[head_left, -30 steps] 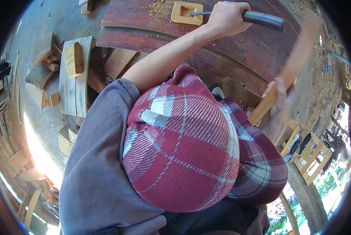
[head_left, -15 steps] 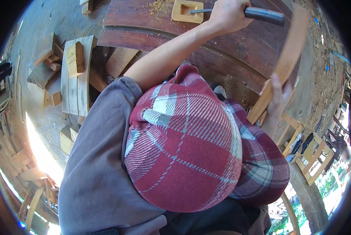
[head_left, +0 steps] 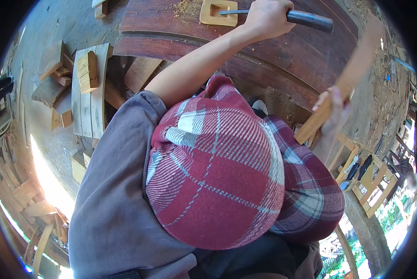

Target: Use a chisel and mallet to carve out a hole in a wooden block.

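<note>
At the far side of the view, my left hand (head_left: 267, 19) is closed round a chisel (head_left: 311, 20), whose dark handle sticks out to the right. Its thin metal blade reaches left into the hollow of a small pale wooden block (head_left: 213, 21) with rounded corners. My right hand (head_left: 335, 108), over on the right, grips a flat wooden bat (head_left: 320, 116) near its lower end. The bat's upper end is blurred by motion and stands apart from the chisel handle.
A reddish-brown plank table (head_left: 180, 49) with sawdust on it carries the block. Wood offcuts (head_left: 50, 93) and a slatted board (head_left: 84, 104) lie at left. Red plaid cloth (head_left: 222, 186) fills the middle. A wooden frame (head_left: 371, 186) stands at right.
The bat and my right hand have swung right, farther from the chisel handle. My left hand keeps its hold, and the blade stays in the block's hollow.
</note>
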`<state>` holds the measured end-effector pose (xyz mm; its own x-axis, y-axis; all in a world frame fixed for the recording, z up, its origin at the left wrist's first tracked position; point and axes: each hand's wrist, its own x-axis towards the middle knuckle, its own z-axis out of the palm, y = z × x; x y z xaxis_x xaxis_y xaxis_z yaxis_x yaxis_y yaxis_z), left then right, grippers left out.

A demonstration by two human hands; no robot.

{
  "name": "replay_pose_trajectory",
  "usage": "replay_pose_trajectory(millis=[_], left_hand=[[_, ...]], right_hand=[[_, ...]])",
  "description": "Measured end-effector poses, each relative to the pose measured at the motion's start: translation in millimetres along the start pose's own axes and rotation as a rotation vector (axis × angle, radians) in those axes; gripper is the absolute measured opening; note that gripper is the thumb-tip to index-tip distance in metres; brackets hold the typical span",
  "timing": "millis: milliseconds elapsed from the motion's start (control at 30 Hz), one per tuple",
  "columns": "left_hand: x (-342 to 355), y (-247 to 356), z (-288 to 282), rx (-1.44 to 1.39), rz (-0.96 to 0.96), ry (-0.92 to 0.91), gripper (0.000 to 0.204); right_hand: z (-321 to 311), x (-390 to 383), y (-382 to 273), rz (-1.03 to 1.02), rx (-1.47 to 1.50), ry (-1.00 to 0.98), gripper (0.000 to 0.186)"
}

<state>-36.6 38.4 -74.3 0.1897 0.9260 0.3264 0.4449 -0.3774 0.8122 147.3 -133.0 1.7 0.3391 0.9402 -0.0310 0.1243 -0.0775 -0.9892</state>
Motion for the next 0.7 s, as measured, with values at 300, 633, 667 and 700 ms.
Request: replay_pose_trajectory(millis=[300,633,667,700], left_hand=[[7,7,7,0.028,0.025,-0.032,0.011],[0,-11,9,0.102,0.036,-0.062,0.012],[0,-11,10,0.092,0.038,-0.056,0.012],[-1,-11,11,0.081,0.040,-0.051,0.012]], right_hand=[[-51,6,10,0.191,-0.142,-0.003,0.047],[-14,2,14,0.124,-0.050,-0.021,0.039],[-14,2,13,0.083,0.012,0.008,0.036],[-12,0,11,0.123,-0.160,-0.059,0.042]])
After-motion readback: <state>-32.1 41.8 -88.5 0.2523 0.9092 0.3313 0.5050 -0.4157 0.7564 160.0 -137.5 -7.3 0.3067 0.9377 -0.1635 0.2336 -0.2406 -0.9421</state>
